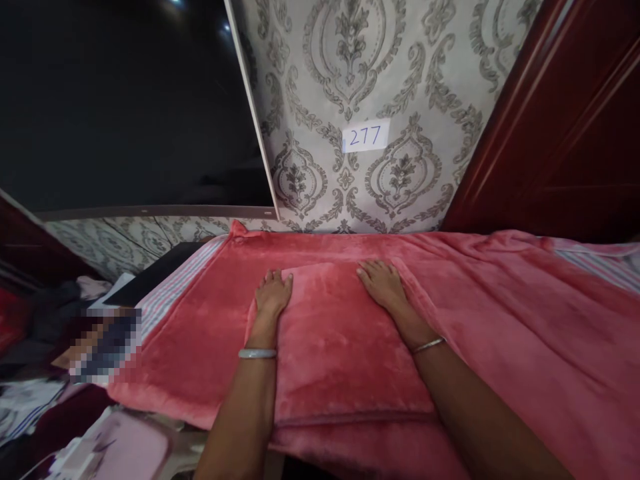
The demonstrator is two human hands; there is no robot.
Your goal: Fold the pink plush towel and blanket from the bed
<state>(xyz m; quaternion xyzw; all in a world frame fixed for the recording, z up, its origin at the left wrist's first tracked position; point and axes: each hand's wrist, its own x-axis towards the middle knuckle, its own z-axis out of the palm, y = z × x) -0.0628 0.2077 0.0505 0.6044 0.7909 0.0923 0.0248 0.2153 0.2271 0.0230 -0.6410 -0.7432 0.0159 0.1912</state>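
A folded coral-red plush piece, perhaps a blanket or garment, lies on a larger spread plush blanket of the same colour. On the folded piece's far left edge rests my left hand, palm down with fingers stretched out. My right hand lies flat near its far right corner, fingers apart. Neither hand grips the cloth. A pale bangle circles the left wrist and a thin bracelet the right. The near edge of the folded piece shows a straight fold.
Behind the blanket stands a patterned wall with a paper label reading 277. A large dark television screen is at upper left, dark red wooden panelling at right. A pink object and clothes sit lower left.
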